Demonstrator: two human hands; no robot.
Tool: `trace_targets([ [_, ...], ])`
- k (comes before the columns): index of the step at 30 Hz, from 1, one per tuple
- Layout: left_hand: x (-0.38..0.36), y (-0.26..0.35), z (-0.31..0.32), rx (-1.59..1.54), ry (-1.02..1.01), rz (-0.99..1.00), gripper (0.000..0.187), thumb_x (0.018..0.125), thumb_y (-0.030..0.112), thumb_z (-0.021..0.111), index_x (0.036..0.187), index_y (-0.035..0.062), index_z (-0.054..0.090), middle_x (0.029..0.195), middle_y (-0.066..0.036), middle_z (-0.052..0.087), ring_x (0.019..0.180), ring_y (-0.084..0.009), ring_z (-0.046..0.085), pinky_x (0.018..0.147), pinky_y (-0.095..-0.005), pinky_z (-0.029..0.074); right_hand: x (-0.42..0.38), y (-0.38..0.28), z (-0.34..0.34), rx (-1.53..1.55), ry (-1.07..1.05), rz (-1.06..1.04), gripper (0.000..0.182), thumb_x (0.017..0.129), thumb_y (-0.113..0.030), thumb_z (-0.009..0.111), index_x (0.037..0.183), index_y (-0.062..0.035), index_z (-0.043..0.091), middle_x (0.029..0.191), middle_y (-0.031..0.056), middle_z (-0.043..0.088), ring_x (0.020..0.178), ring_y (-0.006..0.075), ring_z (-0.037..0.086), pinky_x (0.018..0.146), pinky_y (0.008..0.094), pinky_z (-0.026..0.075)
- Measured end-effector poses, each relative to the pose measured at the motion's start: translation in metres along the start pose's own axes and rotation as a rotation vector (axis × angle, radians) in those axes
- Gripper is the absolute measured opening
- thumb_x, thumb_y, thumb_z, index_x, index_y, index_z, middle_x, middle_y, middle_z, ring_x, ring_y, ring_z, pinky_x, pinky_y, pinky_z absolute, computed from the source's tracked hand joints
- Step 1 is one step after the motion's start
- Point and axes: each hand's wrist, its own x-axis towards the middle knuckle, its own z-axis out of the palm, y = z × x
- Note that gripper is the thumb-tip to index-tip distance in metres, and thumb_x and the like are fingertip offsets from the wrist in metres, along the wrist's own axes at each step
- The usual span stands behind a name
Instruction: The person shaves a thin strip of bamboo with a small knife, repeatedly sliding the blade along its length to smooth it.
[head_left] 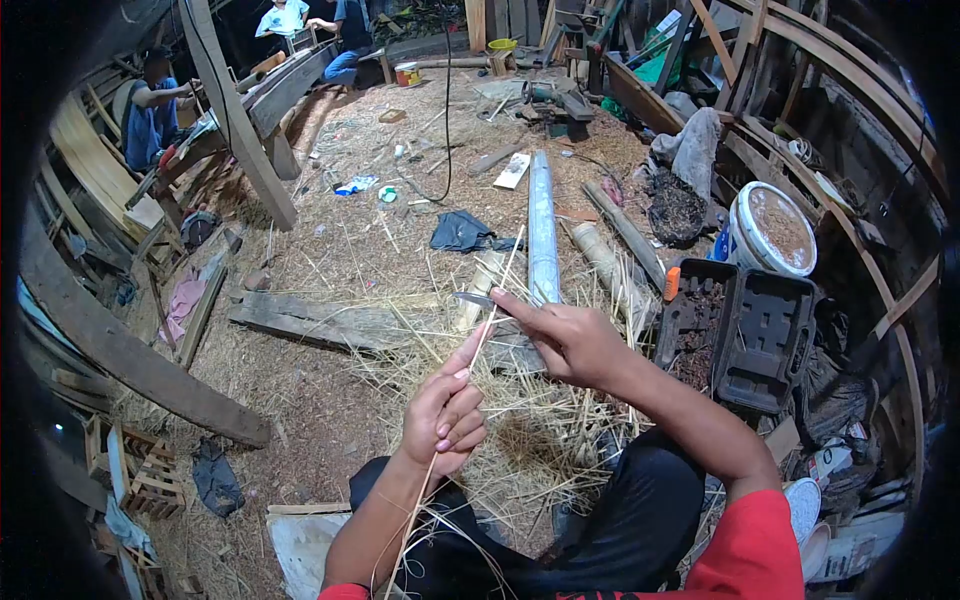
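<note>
My left hand (447, 412) is closed round a thin pale strip (517, 254), which runs up past the fingertips and trails down over my forearm. My right hand (560, 338) holds a small knife (473, 298), its blade pointing left and lying against the strip just above my left fingertips. The knife's handle is mostly hidden in my fingers. Below both hands, a heap of pale shavings and thin strips (540, 430) covers the ground between my legs.
A grey pole (542, 230) and a wooden beam (330, 322) lie ahead. At right are an open black case (765, 340), an orange-handled tool (672, 284) and a white bucket (745, 235). Wooden posts stand left. Several people sit at a bench (290, 90) at the back left.
</note>
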Motion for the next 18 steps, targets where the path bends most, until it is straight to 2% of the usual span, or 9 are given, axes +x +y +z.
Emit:
trace_targets([
  [3, -0.002, 0.001, 0.003, 0.018, -0.011, -0.009, 0.056, 0.099, 0.008, 0.028, 0.154, 0.0119, 0.018, 0.044, 0.004, 0.030, 0.030, -0.0050, 0.025, 0.031, -0.0187, 0.025, 0.003, 0.001, -0.004, -0.053, 0.051, -0.004, 0.064, 0.088, -0.011, 0.057, 0.147, -0.0289, 0.039, 0.072, 0.0126, 0.062, 0.062, 0.0288, 0.064, 0.055, 0.0419, 0.050],
  [6, -0.009, 0.000, 0.007, 0.099, -0.036, -0.050, 0.057, 0.099, 0.009, 0.029, 0.154, 0.0115, 0.018, 0.044, 0.005, 0.028, 0.031, -0.0044, 0.023, 0.031, -0.0187, 0.024, 0.013, 0.027, -0.028, 0.000, 0.036, 0.354, 0.056, 0.089, -0.004, 0.053, 0.142, -0.0188, 0.048, 0.100, 0.0172, 0.069, 0.083, 0.0223, 0.069, 0.074, 0.0336, 0.053],
  [7, -0.012, 0.000, 0.010, 0.123, -0.052, -0.066, 0.057, 0.098, 0.009, 0.029, 0.154, 0.0111, 0.018, 0.044, 0.005, 0.028, 0.031, -0.0043, 0.023, 0.031, -0.0189, 0.024, 0.011, 0.043, -0.028, 0.066, 0.151, 0.369, 0.052, 0.092, -0.006, 0.052, 0.142, -0.0187, 0.049, 0.113, 0.0179, 0.065, 0.096, 0.0217, 0.067, 0.083, 0.0315, 0.051],
  [9, -0.016, -0.001, 0.013, 0.121, -0.065, -0.086, 0.056, 0.099, 0.008, 0.029, 0.154, 0.0109, 0.018, 0.044, 0.004, 0.028, 0.031, -0.0045, 0.023, 0.031, -0.0192, 0.024, 0.005, 0.071, -0.027, 0.149, 0.285, 0.385, 0.044, 0.099, -0.011, 0.046, 0.143, -0.0163, 0.046, 0.135, 0.0160, 0.056, 0.125, 0.0226, 0.055, 0.103, 0.0296, 0.042],
  [11, -0.014, 0.000, 0.008, 0.054, -0.043, -0.048, 0.056, 0.099, 0.008, 0.028, 0.154, 0.0112, 0.018, 0.045, 0.004, 0.029, 0.031, -0.0046, 0.024, 0.031, -0.0193, 0.024, -0.001, 0.079, -0.016, 0.142, 0.355, 0.343, 0.047, 0.098, -0.013, 0.046, 0.145, -0.0158, 0.044, 0.105, 0.0167, 0.065, 0.082, 0.0145, 0.054, 0.073, 0.0277, 0.045],
  [14, -0.008, 0.001, 0.004, -0.072, -0.045, 0.015, 0.053, 0.100, 0.008, 0.026, 0.153, 0.0111, 0.022, 0.046, 0.004, 0.030, 0.031, -0.0051, 0.025, 0.031, -0.0194, 0.025, -0.003, 0.022, -0.016, 0.284, 0.187, 0.380, 0.051, 0.098, -0.015, 0.046, 0.148, -0.0146, 0.039, 0.078, 0.0111, 0.065, 0.057, 0.0111, 0.050, 0.054, 0.0284, 0.044],
  [15, -0.006, 0.002, 0.002, -0.115, -0.051, 0.030, 0.052, 0.101, 0.008, 0.025, 0.152, 0.0110, 0.024, 0.047, 0.004, 0.031, 0.031, -0.0053, 0.026, 0.031, -0.0194, 0.025, -0.004, -0.002, -0.014, 0.350, 0.085, 0.387, 0.053, 0.097, -0.015, 0.047, 0.149, -0.0171, 0.038, 0.074, 0.0102, 0.063, 0.055, 0.0127, 0.051, 0.053, 0.0303, 0.044],
  [17, -0.004, 0.000, -0.005, -0.210, -0.024, 0.021, 0.049, 0.102, 0.008, 0.024, 0.150, 0.0110, 0.027, 0.047, 0.004, 0.031, 0.031, -0.0058, 0.027, 0.031, -0.0195, 0.024, -0.007, -0.012, 0.009, 0.256, 0.060, -0.041, 0.059, 0.093, -0.013, 0.051, 0.149, -0.0222, 0.037, 0.073, 0.0098, 0.062, 0.052, 0.0201, 0.055, 0.051, 0.0355, 0.046],
  [18, -0.003, -0.001, -0.009, -0.257, -0.012, 0.014, 0.048, 0.102, 0.009, 0.024, 0.149, 0.0110, 0.029, 0.048, 0.004, 0.032, 0.030, -0.0060, 0.028, 0.030, -0.0196, 0.024, -0.009, -0.021, 0.013, 0.179, 0.010, -0.079, 0.061, 0.091, -0.012, 0.052, 0.149, -0.0233, 0.036, 0.072, 0.0102, 0.061, 0.053, 0.0226, 0.057, 0.052, 0.0370, 0.047],
])
